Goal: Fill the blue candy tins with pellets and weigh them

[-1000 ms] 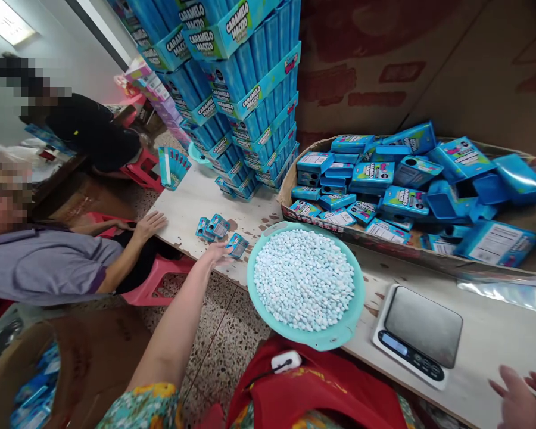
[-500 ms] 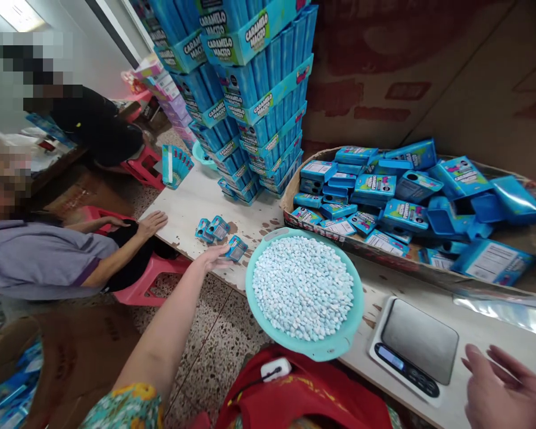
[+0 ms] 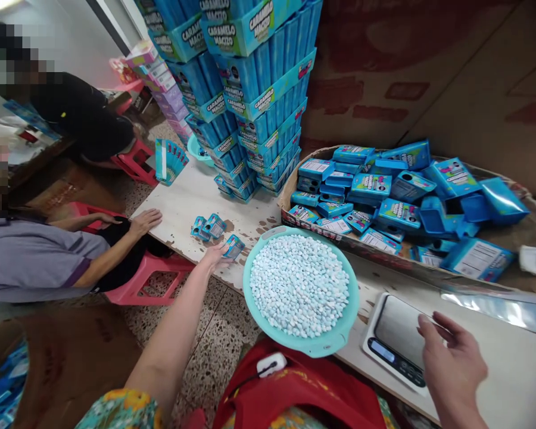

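My left hand grips a small blue candy box at the table's front edge. Two more blue boxes stand just behind it. Between my hands sits a turquoise basin full of pale blue candies. My right hand hovers at the right side of a digital kitchen scale, hiding part of its plate. Its thumb and fingers are apart, and I see nothing in them.
A cut-down carton of blue boxes lies behind the basin. Tall stacks of filled display trays rise at the table's far part. A co-worker's hand rests on the table edge at left. A large carton stands lower left.
My right hand has moved left and forward, from beside the scale to over its right edge. My left hand still holds the small box. The view has shifted slightly.
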`<state>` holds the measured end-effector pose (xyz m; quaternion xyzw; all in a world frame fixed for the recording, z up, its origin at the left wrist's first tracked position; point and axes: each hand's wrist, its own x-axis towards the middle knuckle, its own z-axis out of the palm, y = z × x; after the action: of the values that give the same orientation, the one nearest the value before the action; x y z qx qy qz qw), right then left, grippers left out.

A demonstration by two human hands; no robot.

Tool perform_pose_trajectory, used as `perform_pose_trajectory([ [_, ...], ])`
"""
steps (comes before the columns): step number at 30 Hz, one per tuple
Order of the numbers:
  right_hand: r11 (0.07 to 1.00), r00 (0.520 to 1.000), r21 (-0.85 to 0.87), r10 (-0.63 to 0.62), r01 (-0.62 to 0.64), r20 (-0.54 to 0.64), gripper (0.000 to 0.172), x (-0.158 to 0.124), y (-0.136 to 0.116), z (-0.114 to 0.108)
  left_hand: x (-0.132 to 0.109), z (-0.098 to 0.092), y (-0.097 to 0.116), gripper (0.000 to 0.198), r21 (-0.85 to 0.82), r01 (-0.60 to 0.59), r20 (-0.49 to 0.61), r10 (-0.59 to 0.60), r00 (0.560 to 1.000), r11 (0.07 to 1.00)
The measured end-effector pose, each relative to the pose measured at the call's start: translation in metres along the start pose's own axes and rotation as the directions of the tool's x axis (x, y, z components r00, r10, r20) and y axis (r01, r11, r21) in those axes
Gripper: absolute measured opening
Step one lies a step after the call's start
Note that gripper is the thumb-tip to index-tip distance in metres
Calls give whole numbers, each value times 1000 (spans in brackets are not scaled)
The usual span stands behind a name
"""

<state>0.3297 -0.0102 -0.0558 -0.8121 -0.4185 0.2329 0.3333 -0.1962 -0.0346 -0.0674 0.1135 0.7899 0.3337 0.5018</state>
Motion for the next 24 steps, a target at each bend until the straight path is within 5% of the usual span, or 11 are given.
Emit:
perform_pose_trajectory([
  [5, 994, 996, 86, 63, -69, 69, 59, -1, -4, -5, -12, 14, -3, 63, 201, -224, -114, 250, 962, 954],
  [9, 995, 992, 60, 70, -76, 102, 55, -7, -3, -7, -27, 24, -11, 38, 410, -428, -188, 534, 825, 805],
  [11, 1000, 993, 29, 4, -8, 117, 53, -13, -10, -3, -44, 22, -12, 31, 558, -567, -179, 755, 631, 606],
  [14, 955, 943, 94, -294, 282, 156, 47, -31, -36, 14, -82, 15, -3, 29, 780, -611, -55, 988, 147, 135],
  [16, 819, 803, 212, -569, 533, 179, 42, -49, -63, 31, -109, 17, 6, 33, 826, -556, 52, 995, -86, -91],
  [18, 625, 604, 315, -778, 714, 173, 46, -71, -95, 49, -135, 26, 14, 41, 819, -527, 134, 968, -212, -229],
  [21, 307, 289, 381, -951, 872, 106, 53, -99, -141, 70, -161, 50, 19, 48, 751, -571, 212, 941, -265, -330],
  [24, 142, 133, 435, -990, 889, 51, 45, -109, -169, 83, -175, 71, 22, 53, 683, -644, 211, 937, -278, -345],
])
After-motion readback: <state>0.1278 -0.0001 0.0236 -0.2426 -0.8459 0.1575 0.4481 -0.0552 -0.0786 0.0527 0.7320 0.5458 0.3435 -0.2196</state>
